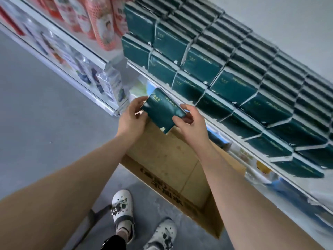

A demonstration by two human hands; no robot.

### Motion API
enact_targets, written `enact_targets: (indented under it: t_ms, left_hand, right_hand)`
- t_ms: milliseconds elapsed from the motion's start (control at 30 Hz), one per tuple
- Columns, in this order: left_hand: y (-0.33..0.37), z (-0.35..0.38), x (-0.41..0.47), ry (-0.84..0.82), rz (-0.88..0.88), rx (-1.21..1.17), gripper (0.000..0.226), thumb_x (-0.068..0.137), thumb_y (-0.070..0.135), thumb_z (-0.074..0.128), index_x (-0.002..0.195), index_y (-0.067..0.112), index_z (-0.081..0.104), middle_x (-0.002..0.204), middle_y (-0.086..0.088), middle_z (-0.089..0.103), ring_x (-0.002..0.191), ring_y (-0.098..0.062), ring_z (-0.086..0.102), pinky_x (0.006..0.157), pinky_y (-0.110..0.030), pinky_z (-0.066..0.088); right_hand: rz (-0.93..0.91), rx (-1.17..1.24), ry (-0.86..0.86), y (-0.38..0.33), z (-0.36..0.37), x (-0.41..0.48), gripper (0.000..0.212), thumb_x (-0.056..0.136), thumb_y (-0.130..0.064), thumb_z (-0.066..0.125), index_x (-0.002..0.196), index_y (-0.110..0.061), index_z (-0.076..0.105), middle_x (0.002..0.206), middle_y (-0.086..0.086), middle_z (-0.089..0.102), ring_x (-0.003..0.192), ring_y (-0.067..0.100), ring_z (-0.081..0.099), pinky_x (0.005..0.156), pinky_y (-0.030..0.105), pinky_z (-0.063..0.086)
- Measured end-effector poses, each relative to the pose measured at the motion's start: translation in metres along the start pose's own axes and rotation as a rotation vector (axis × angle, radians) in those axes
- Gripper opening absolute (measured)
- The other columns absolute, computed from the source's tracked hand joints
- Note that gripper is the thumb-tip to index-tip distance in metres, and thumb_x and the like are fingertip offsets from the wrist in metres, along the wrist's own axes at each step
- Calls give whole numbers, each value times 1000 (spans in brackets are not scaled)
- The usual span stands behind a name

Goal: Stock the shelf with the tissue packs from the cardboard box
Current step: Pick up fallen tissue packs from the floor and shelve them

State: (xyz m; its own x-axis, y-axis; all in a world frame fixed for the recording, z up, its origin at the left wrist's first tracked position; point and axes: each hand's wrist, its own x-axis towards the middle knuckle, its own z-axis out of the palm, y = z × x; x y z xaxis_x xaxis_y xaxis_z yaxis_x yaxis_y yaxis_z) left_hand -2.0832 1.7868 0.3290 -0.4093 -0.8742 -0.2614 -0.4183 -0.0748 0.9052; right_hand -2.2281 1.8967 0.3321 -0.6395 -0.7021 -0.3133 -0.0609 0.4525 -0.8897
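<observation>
A dark green tissue pack [163, 109] is held between both hands just below the shelf's front edge. My left hand [132, 117] grips its left end and my right hand [191, 123] grips its right end. Directly beneath them, an open cardboard box [173, 168] stands on the floor, and its bare bottom shows no packs. The white shelf [239, 143] above holds several rows of matching green tissue packs [232, 83], stacked two high and reaching far back.
Pink and red packaged goods [100, 22] fill the shelf section to the left. Lower shelves carry white and blue packs [110, 83]. Grey floor lies to the left. My feet in white clogs [122, 208] stand beside the box.
</observation>
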Motion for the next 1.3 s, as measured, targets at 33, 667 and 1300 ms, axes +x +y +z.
enact_targets:
  t_ms: [33,667,1300]
  left_hand:
    - [1,-6,4,12,-5,-7,48,92,2,52,125,37,56,112,19,58,111,0,55,97,-18,42]
    - [19,-62,103,70,2,-61,54,93,1,54,135,34,49,136,3,53,123,-13,53,101,-37,49]
    - [60,-110,217,-135,160,-79,74,77,15,59,144,32,31,138,-1,52,128,-19,49,103,-46,47]
  right_hand:
    - [-16,-16,-8,-6,4,4,43,86,-30,72,126,-36,58,108,-2,63,97,12,62,88,34,54]
    - [-257,-102,83,-82,70,72,39,88,-11,70,120,-26,53,109,-3,56,90,9,59,71,4,42]
    - [-365,-228,363,-167,128,147,34,90,0,64,119,-16,61,108,7,55,83,-2,53,75,4,42]
